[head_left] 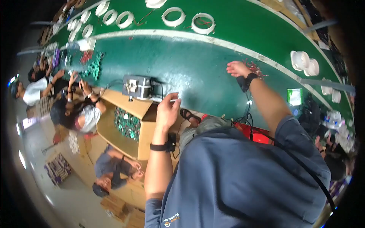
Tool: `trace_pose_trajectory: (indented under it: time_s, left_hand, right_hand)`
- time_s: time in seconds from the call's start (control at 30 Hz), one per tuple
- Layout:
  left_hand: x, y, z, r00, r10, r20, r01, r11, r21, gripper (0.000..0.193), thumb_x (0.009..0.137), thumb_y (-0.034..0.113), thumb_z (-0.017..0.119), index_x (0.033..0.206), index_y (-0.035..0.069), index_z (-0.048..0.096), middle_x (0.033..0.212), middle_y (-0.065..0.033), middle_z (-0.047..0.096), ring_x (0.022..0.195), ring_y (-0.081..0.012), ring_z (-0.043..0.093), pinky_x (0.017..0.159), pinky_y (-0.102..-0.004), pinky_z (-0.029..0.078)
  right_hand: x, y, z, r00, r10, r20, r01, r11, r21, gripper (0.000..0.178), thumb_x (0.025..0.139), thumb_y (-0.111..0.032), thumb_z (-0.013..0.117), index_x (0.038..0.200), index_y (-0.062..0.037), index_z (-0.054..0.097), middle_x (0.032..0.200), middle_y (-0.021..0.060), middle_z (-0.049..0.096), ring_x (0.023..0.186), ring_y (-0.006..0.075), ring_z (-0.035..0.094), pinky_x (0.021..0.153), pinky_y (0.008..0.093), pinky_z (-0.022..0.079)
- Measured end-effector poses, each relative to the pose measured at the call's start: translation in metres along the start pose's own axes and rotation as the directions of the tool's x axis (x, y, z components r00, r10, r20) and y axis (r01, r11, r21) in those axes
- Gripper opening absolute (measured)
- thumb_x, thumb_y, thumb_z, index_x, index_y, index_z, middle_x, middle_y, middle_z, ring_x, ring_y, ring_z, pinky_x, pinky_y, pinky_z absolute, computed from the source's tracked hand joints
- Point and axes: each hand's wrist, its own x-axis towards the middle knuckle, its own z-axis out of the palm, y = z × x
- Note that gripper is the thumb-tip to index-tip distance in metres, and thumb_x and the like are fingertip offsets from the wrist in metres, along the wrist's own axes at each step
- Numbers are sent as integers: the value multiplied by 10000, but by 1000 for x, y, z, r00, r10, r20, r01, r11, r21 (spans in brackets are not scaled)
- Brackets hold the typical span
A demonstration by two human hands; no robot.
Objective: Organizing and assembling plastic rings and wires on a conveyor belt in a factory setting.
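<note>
My left hand (167, 111) is raised over the near edge of the green table, just right of a small grey metal device (137, 87) with a cable. Its thumb and fingers are closed together, with something small and whitish at the fingertips that I cannot make out. My right hand (239, 69) hangs over the table farther right, fingers loosely stretched to the left, with nothing visible in them. Beside its wrist lies a bundle of thin red wires (255, 69), partly hidden by the hand. Dark bands circle both my wrists.
White plastic rings (173, 17) stand on the green belt (235, 28) beyond a pale rail. Left lie green parts (94, 68) and red wires (86, 57). An open cardboard box (146, 140) with green circuit boards (127, 123) stands below. Several people work at left.
</note>
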Motion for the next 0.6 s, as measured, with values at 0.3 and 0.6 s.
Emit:
trace_pose_trajectory:
  time_s: [0.3, 0.6]
  left_hand:
    - [-32, -62, 0, 986, -150, -72, 139, 979, -149, 295, 895, 139, 598, 1161, 11, 597, 1026, -114, 662, 949, -178, 621, 843, -295, 486]
    - [-45, -73, 17, 952, -295, -84, 268, 933, -240, 281, 907, 133, 592, 1156, 3, 590, 999, -78, 651, 932, -146, 600, 847, -273, 472]
  right_hand:
    - [12, -88, 59, 951, -287, -115, 255, 938, -236, 190, 901, -219, 550, 1044, -98, 585, 829, 3, 645, 716, 107, 609, 629, 280, 503]
    - [24, -172, 64, 792, -609, -30, 279, 405, -871, 469, 839, -203, 546, 1294, -133, 460, 1085, 185, 638, 1044, 366, 592, 851, 457, 490]
